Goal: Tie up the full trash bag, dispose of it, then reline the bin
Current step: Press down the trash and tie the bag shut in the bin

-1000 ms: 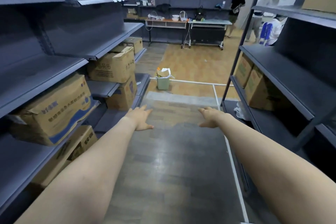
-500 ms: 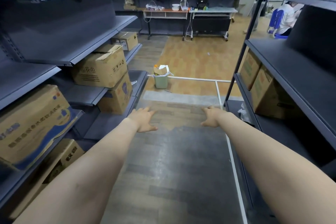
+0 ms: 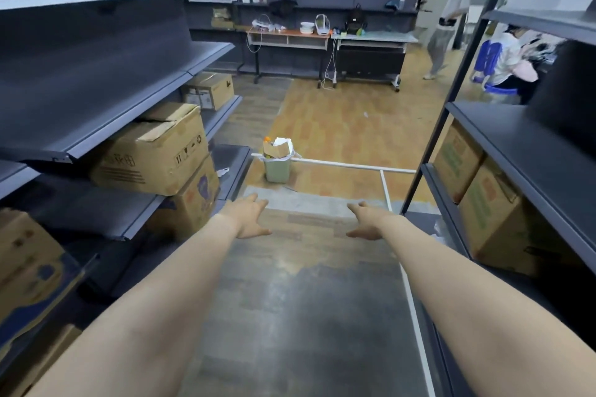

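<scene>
Dark shelving (image 3: 96, 80) left and right, stacked with cardboard boxes (image 3: 154, 151), flanking a bare grey-floored aisle (image 3: 300, 316) open straight ahead. Beyond the aisle's end, upright on the wood floor beside a white floor strip (image 3: 338, 165): pale green trash bin (image 3: 277, 167), mouth up, white bag (image 3: 288, 147) heaped with cardboard. Left hand (image 3: 250, 219) and right hand (image 3: 366, 222) outstretched, fingers spread, holding nothing, well short of the bin.

bin (image 3: 277, 168): matt green plastic | boxes (image 3: 154, 151): brown cardboard | shelves (image 3: 96, 80): matt grey metal | floor (image 3: 342, 126): wood-look
</scene>
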